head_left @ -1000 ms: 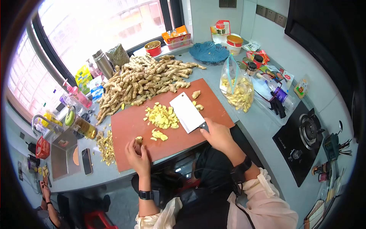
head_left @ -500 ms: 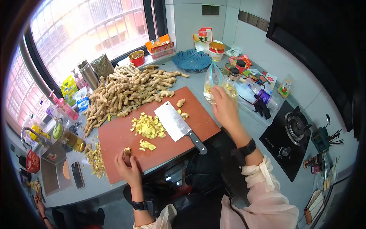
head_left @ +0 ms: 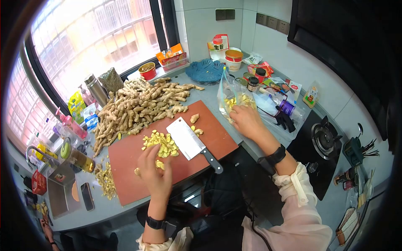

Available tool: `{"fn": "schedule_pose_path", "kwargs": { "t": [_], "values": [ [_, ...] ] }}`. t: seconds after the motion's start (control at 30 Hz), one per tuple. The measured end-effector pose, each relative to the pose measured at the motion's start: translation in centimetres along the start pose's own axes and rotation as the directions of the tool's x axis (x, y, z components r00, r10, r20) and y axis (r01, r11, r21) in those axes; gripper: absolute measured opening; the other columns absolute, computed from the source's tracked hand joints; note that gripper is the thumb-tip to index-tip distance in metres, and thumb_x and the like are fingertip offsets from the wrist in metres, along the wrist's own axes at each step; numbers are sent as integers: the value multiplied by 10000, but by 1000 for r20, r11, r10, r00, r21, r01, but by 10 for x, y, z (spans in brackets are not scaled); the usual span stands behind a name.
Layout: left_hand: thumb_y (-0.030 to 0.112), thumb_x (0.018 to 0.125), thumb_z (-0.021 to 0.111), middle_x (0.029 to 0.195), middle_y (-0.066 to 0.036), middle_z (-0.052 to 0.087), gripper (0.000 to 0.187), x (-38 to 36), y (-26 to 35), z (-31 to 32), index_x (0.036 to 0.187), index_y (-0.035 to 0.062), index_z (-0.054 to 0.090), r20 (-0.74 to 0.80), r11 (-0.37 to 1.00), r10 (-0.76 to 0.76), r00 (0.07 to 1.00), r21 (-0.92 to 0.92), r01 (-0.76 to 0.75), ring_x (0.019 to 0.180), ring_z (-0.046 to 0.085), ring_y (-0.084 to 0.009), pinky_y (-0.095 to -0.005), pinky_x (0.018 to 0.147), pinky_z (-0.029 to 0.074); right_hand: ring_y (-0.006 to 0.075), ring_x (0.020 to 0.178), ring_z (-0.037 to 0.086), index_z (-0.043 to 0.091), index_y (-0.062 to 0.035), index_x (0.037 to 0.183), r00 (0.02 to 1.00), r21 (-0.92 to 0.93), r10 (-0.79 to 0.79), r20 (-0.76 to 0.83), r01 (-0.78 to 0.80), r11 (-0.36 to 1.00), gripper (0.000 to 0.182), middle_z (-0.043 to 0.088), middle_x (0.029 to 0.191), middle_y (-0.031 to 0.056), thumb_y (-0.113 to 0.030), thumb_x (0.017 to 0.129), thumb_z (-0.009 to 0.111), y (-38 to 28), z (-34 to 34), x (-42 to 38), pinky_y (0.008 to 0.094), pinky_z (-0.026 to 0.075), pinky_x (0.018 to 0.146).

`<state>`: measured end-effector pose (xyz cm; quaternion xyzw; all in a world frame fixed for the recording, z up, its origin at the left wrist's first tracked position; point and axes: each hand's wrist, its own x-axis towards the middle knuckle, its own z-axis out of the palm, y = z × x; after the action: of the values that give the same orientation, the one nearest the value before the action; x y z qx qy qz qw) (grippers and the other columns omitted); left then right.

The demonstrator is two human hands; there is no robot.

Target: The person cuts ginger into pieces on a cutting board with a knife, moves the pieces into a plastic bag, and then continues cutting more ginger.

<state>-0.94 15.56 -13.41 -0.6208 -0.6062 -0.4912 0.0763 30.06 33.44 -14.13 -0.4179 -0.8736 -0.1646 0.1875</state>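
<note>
My left hand (head_left: pixel 155 173) is over the brown cutting board (head_left: pixel 125 184), fingers apart and holding nothing, just in front of a heap of ginger slices (head_left: pixel 161 142). Partly behind its fingers lie a few more slices, with a small ginger piece (head_left: pixel 137 171) on its left. My right hand (head_left: pixel 250 122) is at the front of a clear plastic bag (head_left: pixel 228 90) that has ginger slices inside; its curled fingers grip the bag's near side. Between the hands rests a cleaver (head_left: pixel 185 138), its black handle past the board's edge. Two ginger chunks (head_left: pixel 194 118) lie beyond the blade.
A large pile of whole ginger (head_left: pixel 138 102) stands behind the board. Peelings (head_left: pixel 105 182) and a phone (head_left: pixel 87 196) lie at left by the sink (head_left: pixel 58 201). A blue basket (head_left: pixel 205 71) is at the back, a gas stove (head_left: pixel 324 140) at right. Another person's hand (head_left: pixel 47 228) shows lower left.
My left hand has left the small ginger piece and moved right and up toward the slices. My right hand has moved lower on the bag, whose opening now leans differently.
</note>
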Motion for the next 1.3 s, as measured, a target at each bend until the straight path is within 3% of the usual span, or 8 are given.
{"fn": "schedule_pose_path", "kwargs": {
  "t": [0.1,0.37,0.7,0.93,1.03,1.13,1.23,1.3],
  "values": [
    [45,797,743,1331,-126,602,555,31,33,30,1332,72,596,191,979,202,961,-52,-195,1261,534,-349,-480,1096,379,303,977,628,683,-99,1043,993,48,34,117,-40,998,237,626,1078,86,-115,808,712,-3,-7,-8,448,524,817],
    [18,792,651,1398,-96,595,548,59,60,138,1334,80,598,444,795,570,691,-88,-600,1433,440,-272,-551,1191,286,303,943,613,666,-67,965,998,223,-30,-61,43,974,133,582,919,98,-125,846,676,-30,-50,-35,448,504,825],
    [110,897,565,1151,-27,648,340,57,43,165,1214,163,677,724,779,381,575,84,-622,1294,554,-219,-647,1175,243,256,953,610,684,-110,1131,1000,145,-13,19,10,989,259,618,1004,45,-165,878,697,-21,-55,-34,408,457,828],
    [127,900,568,1180,-24,654,295,46,37,195,1171,163,677,427,724,600,677,72,-686,1310,545,-219,-656,1180,244,264,939,628,674,-101,1052,998,99,-42,-55,47,994,208,637,955,61,-202,872,698,-22,-43,-16,420,474,826],
    [128,893,586,1033,-30,656,213,51,43,194,1077,144,691,439,751,594,674,-4,-660,1237,575,-226,-657,1189,236,280,955,620,686,-92,1095,1000,93,3,-12,-2,996,227,645,972,73,-189,890,679,-16,-41,-13,430,485,843],
    [120,900,570,1019,-22,658,209,58,44,184,1061,142,701,745,762,383,547,79,-642,1220,583,-226,-663,1194,227,298,979,615,697,-83,1141,994,109,107,-15,-104,989,258,645,994,87,-178,903,663,-7,-42,-16,443,495,867],
    [121,907,556,1135,-10,654,260,53,23,184,1124,163,694,709,787,330,623,159,-597,1159,604,-194,-683,1178,231,317,986,621,689,-69,1126,978,116,193,-76,-184,976,251,638,997,102,-167,896,667,4,-44,-22,450,506,869],
    [107,927,523,1126,-12,649,284,46,13,182,1144,174,693,470,778,487,737,150,-610,1160,601,-205,-666,1181,233,326,982,624,681,-63,1111,972,115,213,-103,-201,973,241,635,996,109,-160,890,670,1,-46,-23,450,511,861]
  ]
}}
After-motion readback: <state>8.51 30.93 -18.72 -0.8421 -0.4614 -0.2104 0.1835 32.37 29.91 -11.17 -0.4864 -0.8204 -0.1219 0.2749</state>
